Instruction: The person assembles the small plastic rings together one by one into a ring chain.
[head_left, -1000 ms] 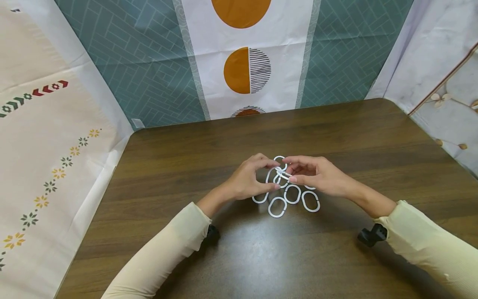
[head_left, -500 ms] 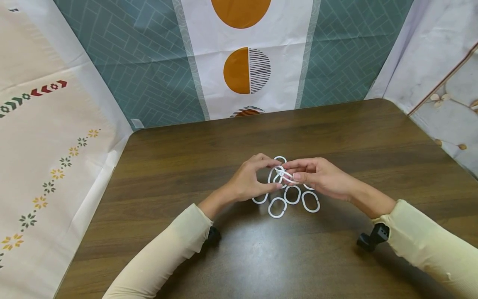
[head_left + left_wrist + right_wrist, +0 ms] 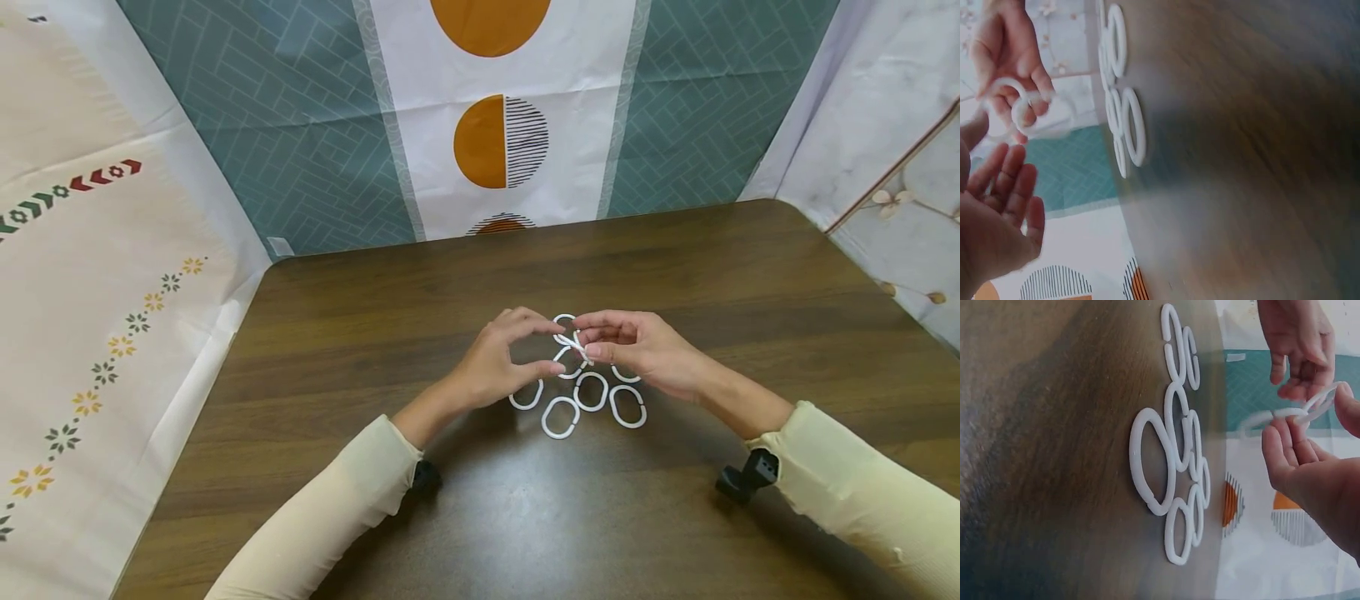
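My right hand [image 3: 648,354] pinches a white oval shower curtain ring [image 3: 1315,399] between thumb and fingers, above the table. Another ring [image 3: 1255,420], blurred in the right wrist view, hangs linked to it. Facing it, my left hand [image 3: 495,360] is held with thumb and fingers spread apart, close to the linked pair and gripping nothing that I can see. Beneath both hands several loose white rings lie on the table, among them one nearest ring [image 3: 543,417] and one at the right [image 3: 643,414]. Narrow gaps show in some of them. The hands partly cover the farther rings.
The brown wooden table [image 3: 480,517] stretches out on all sides of the rings. Behind it hangs a teal and white cloth [image 3: 315,167] with orange circles. Patterned cloths hang at left and right. A dark device [image 3: 750,475] sits at the right wrist.
The ring that stood between my left thumb and fingers has left that gap and now hangs from the ring in my right hand. Both hands stay almost in place.
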Available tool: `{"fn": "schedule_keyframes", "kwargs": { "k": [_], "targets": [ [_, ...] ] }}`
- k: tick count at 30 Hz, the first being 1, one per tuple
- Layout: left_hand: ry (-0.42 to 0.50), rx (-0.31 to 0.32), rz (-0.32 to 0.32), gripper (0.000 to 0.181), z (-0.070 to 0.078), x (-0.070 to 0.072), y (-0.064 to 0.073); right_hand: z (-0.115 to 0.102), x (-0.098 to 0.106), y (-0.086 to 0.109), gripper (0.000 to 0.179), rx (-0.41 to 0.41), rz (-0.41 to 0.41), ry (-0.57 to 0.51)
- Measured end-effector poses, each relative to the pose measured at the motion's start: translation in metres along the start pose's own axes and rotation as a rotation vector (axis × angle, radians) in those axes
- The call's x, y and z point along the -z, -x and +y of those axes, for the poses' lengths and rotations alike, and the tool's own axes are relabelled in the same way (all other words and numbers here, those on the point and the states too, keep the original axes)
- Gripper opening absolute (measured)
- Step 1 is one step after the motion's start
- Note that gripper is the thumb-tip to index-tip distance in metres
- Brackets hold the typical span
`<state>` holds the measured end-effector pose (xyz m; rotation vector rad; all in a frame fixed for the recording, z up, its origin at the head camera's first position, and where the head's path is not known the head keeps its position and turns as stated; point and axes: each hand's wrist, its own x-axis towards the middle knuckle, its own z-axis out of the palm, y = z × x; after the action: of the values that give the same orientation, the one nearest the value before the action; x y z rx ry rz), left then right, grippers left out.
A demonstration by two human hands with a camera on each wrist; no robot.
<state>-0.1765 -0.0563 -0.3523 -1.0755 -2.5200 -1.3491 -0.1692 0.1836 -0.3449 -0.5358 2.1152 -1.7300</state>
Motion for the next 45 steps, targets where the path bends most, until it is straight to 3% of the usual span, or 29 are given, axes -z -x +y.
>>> {"fn": "schedule_keyframes", "kwargs": {
  "k": [4,10,13,15,18,21,24,30,39,45],
  "targets": [
    [0.104,0.129,0.039,0.017,0.004,-0.002,-0.001,-0.001,-0.005,-0.001,0.045,0.074,0.064,0.141],
    [0.391,0.386,-0.006,0.024,0.013,-0.003,-0.004,0.000,-0.014,-0.002,0.041,0.246,0.123,0.347],
    [0.497,0.460,-0.001,0.021,0.016,-0.002,-0.006,0.000,-0.019,-0.004,0.043,0.343,0.154,0.426],
    [0.520,0.468,0.009,0.019,0.017,-0.001,-0.006,0.001,-0.020,-0.005,0.045,0.389,0.170,0.457],
    [0.455,0.403,0.040,0.016,0.019,0.002,-0.005,-0.001,-0.016,-0.006,0.042,0.414,0.198,0.488],
    [0.349,0.338,0.099,0.012,0.017,0.006,-0.005,-0.003,-0.006,-0.005,0.034,0.379,0.233,0.501],
    [0.314,0.322,0.154,0.010,0.015,0.009,-0.004,-0.003,0.004,-0.003,0.028,0.331,0.261,0.514],
    [0.311,0.357,0.210,0.010,0.015,0.014,-0.001,0.004,0.020,-0.001,0.029,0.227,0.242,0.569],
    [0.465,0.430,0.239,0.013,0.013,0.018,-0.001,0.027,0.047,0.002,0.048,0.144,0.169,0.644],
    [0.491,0.471,0.239,0.014,0.011,0.020,0.000,0.037,0.057,0.008,0.054,0.101,0.098,0.694]
  ]
}}
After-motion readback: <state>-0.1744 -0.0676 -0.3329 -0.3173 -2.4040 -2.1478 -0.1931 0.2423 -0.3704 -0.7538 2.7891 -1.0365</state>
